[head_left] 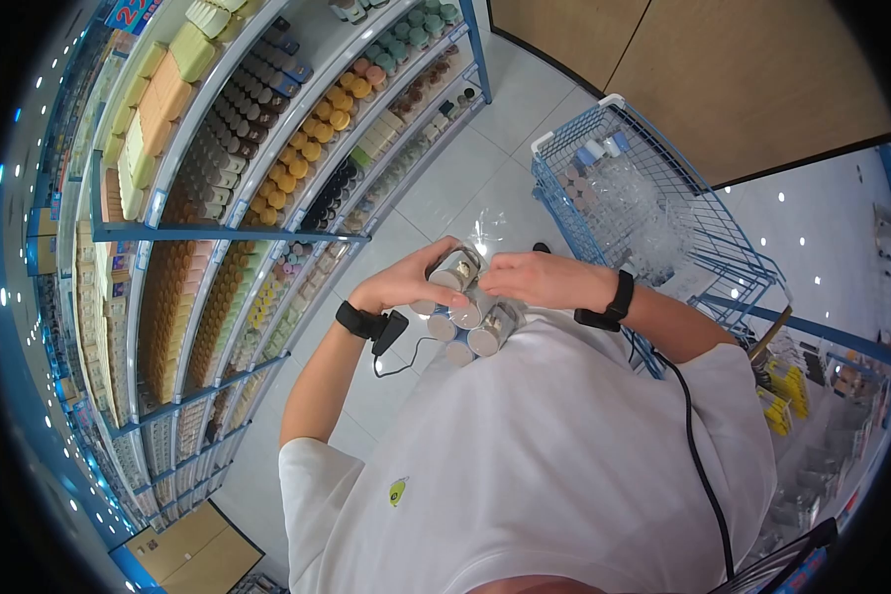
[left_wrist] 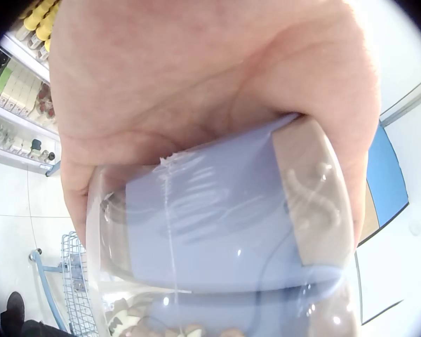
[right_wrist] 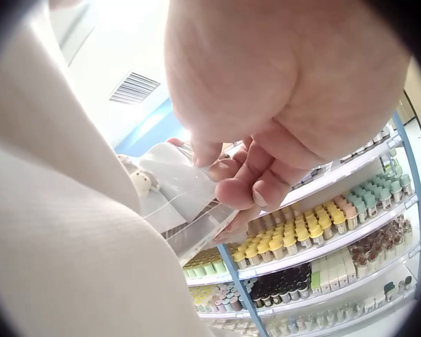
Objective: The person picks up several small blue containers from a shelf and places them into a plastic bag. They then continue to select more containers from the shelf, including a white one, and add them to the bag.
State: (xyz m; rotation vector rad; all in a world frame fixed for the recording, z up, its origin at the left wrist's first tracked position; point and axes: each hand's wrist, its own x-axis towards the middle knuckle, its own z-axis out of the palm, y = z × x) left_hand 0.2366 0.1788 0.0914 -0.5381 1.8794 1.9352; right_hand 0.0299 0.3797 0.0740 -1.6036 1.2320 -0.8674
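A shrink-wrapped pack of several bottles (head_left: 483,342) with round pale lids is held against the front of the white shirt. My left hand (head_left: 404,281) grips it from the side, thumb across the lids. In the left wrist view, a lilac-blue bottle (left_wrist: 210,225) with a beige end fills that grasp, under clear film with a ragged seam. My right hand (head_left: 549,280) has its fingers bent at the pack's other side, pinching the clear plastic wrap (right_wrist: 193,179) in the right wrist view. Loose film (head_left: 485,230) sticks up beyond the hands.
Shelves (head_left: 238,235) full of bottles and boxes rise on the left. A blue wire shopping cart (head_left: 653,178) beyond the right arm contains bottles and crumpled clear plastic (head_left: 643,218). A dark cable (head_left: 698,465) runs down the right side of the shirt. Packaged goods (head_left: 787,391) hang at lower right.
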